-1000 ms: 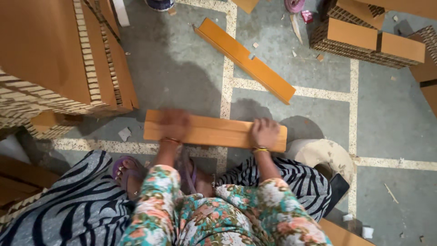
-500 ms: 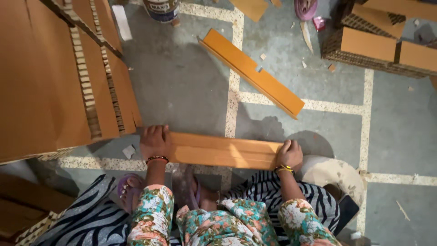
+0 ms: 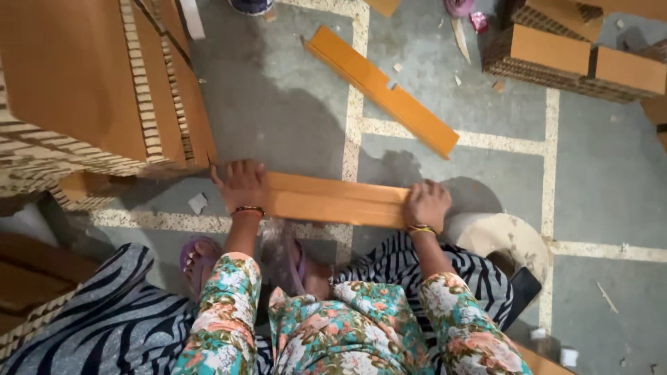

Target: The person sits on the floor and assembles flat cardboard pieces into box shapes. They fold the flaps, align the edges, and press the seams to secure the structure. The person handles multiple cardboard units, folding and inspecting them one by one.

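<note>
A long orange-brown cardboard strip [image 3: 333, 200] lies flat on the grey floor just in front of me. My left hand [image 3: 240, 184] rests on its left end with fingers spread over the edge. My right hand [image 3: 425, 203] grips the right end, fingers curled over it. Both wrists carry bangles, and the sleeves are floral. A second, similar strip [image 3: 381, 89] lies diagonally on the floor farther away, touched by neither hand.
A tall stack of honeycomb cardboard panels [image 3: 97, 90] stands at the left, close to my left hand. More honeycomb blocks [image 3: 577, 55] sit at the top right. A pale round pad [image 3: 504, 239] lies by my right hand. My sandalled feet [image 3: 201, 257] are below.
The strip and both hands have shifted left toward the panel stack. My hands have moved apart, from the strip's middle out to its two ends.
</note>
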